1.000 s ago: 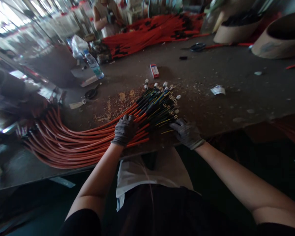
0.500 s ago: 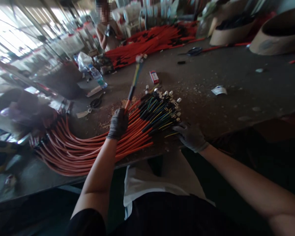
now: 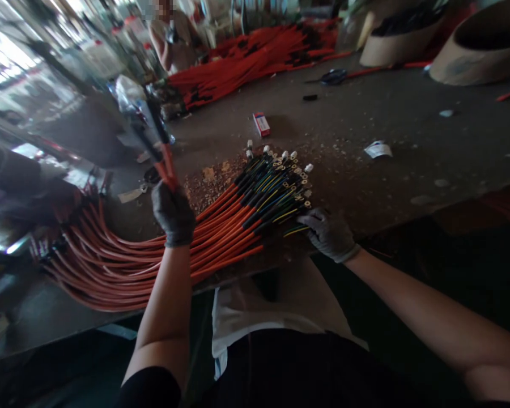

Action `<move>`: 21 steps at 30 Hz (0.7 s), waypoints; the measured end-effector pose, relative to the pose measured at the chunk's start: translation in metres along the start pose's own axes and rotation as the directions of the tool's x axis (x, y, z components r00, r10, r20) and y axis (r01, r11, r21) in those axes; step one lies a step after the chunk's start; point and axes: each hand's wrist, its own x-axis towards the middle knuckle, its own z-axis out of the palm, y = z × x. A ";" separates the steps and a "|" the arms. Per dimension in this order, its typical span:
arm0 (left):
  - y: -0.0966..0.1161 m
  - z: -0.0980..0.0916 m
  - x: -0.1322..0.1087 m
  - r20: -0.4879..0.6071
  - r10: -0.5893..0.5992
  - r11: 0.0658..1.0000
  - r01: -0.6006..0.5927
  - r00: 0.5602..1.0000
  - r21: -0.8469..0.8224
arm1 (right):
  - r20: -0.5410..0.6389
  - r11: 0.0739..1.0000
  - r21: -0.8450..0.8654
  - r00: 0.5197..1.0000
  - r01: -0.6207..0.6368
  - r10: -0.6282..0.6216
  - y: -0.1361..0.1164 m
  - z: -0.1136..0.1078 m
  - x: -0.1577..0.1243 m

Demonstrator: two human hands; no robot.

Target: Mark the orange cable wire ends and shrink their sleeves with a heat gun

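My left hand (image 3: 174,212), in a grey knit glove, is closed around orange cable (image 3: 169,173) lifted off the bundle. The raised part shows black-sleeved lengths, smeared by motion; whether it is one cable or two I cannot tell. A thick bundle of orange cables (image 3: 212,238) curves across the table under that hand. Its right end fans into black sleeves and yellow-green and blue wires (image 3: 266,184), with ring terminals and white connectors (image 3: 285,154). At the near edge of these ends is my gloved right hand (image 3: 329,233), fingers curled together at a yellow-green wire (image 3: 295,230).
A red-and-white box (image 3: 262,124), a crumpled white scrap (image 3: 378,149) and scissors (image 3: 334,77) lie on the dark table (image 3: 408,119). Behind are a heap of red cables (image 3: 255,59) and round tan containers (image 3: 480,59). Another person (image 3: 176,39) stands across the table.
My left hand has moved left with the lifted cable, which now leans left over the table in a blur. My right hand has stayed nearly in place. The view has shifted slightly.
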 end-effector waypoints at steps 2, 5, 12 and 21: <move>0.010 0.017 0.010 0.247 0.034 0.985 -0.075 0.968 0.157 | 0.000 1.000 -0.016 1.000 0.004 -0.004 0.001 0.001 0.000; 0.025 0.042 0.020 0.567 0.052 0.960 -0.197 0.822 0.197 | -0.003 0.999 0.004 0.999 0.036 -0.036 0.002 0.000 0.000; 0.051 -0.002 -0.031 0.411 0.106 0.980 -0.166 0.905 0.113 | 0.075 1.000 0.004 0.997 -0.029 0.028 0.003 -0.003 0.002; 0.053 -0.031 -0.156 0.551 0.257 0.914 -0.386 0.794 0.128 | 0.216 0.988 -0.098 0.972 0.118 -0.095 0.002 -0.029 0.016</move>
